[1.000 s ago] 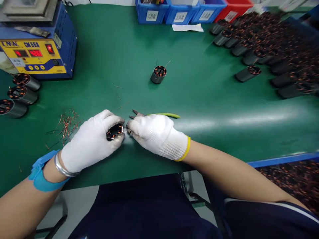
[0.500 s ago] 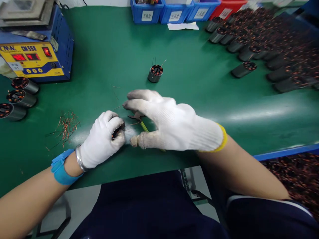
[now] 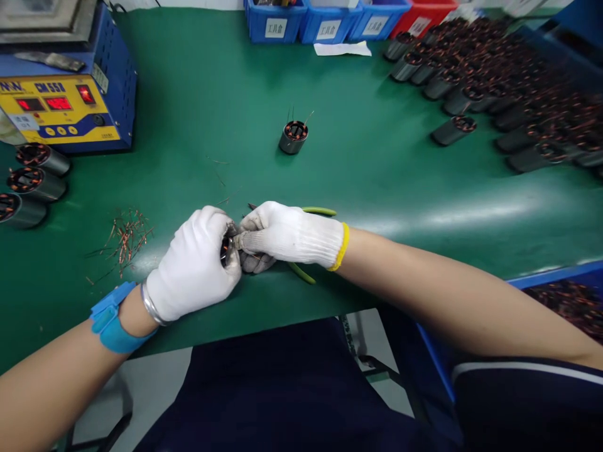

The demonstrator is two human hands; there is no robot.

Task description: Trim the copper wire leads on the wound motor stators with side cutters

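Note:
My left hand (image 3: 198, 257), in a white glove, is wrapped around a motor stator (image 3: 225, 250). Most of the stator is hidden; its open end with copper windings faces right. Against that end, my gloved right hand (image 3: 282, 235) is pinched closed on the thin wires there, though the fingers cover most of them. Beneath the right hand lie cutting pliers with green handles (image 3: 318, 211), their middle hidden. Farther up the green mat, a single stator (image 3: 293, 137) stands upright with a few wires pointing up.
Left of my hands lies a pile of copper wire clippings (image 3: 128, 242). Several stators (image 3: 38, 185) lie beside a blue and yellow powered unit (image 3: 61, 110). Many more stators (image 3: 527, 119) crowd the right. Blue bins (image 3: 327, 22) line the back; a blue crate (image 3: 565, 274) sits below right.
My right hand has gone from spread fingers above the pliers to a pinch at the stator's end. The pliers have turned, with their handles now apart to the right.

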